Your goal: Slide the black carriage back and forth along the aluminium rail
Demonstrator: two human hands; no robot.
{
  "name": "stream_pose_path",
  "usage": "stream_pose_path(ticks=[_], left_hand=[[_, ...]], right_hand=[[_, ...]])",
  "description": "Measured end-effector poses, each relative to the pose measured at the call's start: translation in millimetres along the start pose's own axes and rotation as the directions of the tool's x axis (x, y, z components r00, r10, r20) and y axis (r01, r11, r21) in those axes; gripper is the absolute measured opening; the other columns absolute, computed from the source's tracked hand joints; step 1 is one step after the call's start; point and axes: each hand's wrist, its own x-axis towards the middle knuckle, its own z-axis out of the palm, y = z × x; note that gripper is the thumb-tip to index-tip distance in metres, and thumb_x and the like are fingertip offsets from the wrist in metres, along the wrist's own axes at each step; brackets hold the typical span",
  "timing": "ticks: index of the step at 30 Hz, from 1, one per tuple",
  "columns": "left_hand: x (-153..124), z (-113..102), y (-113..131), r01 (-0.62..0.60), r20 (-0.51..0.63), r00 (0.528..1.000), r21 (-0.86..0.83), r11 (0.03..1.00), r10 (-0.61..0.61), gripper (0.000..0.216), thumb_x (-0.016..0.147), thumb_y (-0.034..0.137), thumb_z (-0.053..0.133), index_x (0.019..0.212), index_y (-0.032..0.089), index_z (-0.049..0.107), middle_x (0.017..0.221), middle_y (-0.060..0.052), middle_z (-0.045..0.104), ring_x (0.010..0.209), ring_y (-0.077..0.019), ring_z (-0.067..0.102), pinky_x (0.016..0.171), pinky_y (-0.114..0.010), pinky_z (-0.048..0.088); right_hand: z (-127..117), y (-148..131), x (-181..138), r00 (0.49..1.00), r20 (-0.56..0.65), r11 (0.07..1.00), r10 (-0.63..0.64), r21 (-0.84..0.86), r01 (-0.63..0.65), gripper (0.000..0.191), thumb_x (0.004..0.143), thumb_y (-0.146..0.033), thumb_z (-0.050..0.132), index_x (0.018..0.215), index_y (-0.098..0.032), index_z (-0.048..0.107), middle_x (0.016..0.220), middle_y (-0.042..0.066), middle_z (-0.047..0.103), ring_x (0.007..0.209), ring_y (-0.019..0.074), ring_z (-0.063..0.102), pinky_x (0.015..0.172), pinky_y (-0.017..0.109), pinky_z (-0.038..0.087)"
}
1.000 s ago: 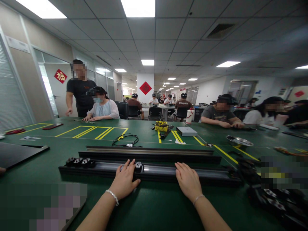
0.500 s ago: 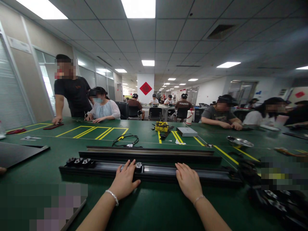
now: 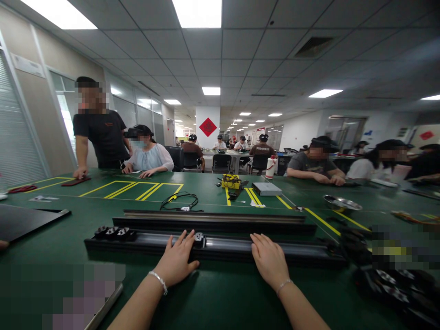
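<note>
A long black track (image 3: pixel 227 243) with a shiny channel lies crosswise on the green table, close to me. My left hand (image 3: pixel 178 259) rests on its near side, fingers stretched and slightly spread. Just right of those fingertips sits a small black block with a silver top (image 3: pixel 199 239), in the channel. Several similar blocks (image 3: pixel 115 232) stand grouped at the track's left end. Farther right, my right hand (image 3: pixel 270 257) lies with extended fingers over the near edge of the track. Neither hand is wrapped around anything.
Behind the track lies a second dark rail (image 3: pixel 213 222). Beyond are a looped black cable (image 3: pixel 180 200), a yellow object with wires (image 3: pixel 231 181), a grey box (image 3: pixel 267 188) and a metal dish (image 3: pixel 343 202). Black parts (image 3: pixel 395 288) pile up at right. Co-workers sit across the table.
My hands hold nearly the same place on the track. Across the table at left, the standing person has shifted slightly left, and the seated person beside them has moved a hand.
</note>
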Motion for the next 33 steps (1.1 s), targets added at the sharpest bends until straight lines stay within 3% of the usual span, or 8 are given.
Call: stream_pose_path(ticks=[21, 33], left_hand=[[-3.5, -7.7, 10.0, 0.011, 0.033, 0.999, 0.021, 1.0, -0.012, 0.074, 0.071, 0.046, 0.046, 0.138, 0.019, 0.027, 0.148, -0.006, 0.019, 0.136, -0.0264, 0.013, 0.107, -0.057, 0.005], [-2.6, -5.1, 14.7, -0.001, -0.004, 1.0, 0.019, 1.0, 0.002, 0.07, 0.072, 0.042, 0.045, 0.137, 0.022, 0.029, 0.147, -0.005, 0.022, 0.135, -0.0267, 0.016, 0.106, -0.059, 0.008]], right_hand=[[4.3, 1.3, 0.5, 1.0, -0.014, 1.0, 0.001, -0.016, -0.001, 0.045, 0.089, -0.034, 0.023, 0.124, -0.026, 0.05, 0.131, 0.0, 0.049, 0.123, 0.0172, 0.038, 0.098, 0.036, 0.029], [0.3, -1.1, -0.1, 1.0, 0.006, 1.0, 0.008, -0.006, -0.008, 0.046, 0.089, -0.033, 0.022, 0.125, -0.025, 0.049, 0.132, 0.001, 0.048, 0.123, 0.0174, 0.037, 0.098, 0.036, 0.028]])
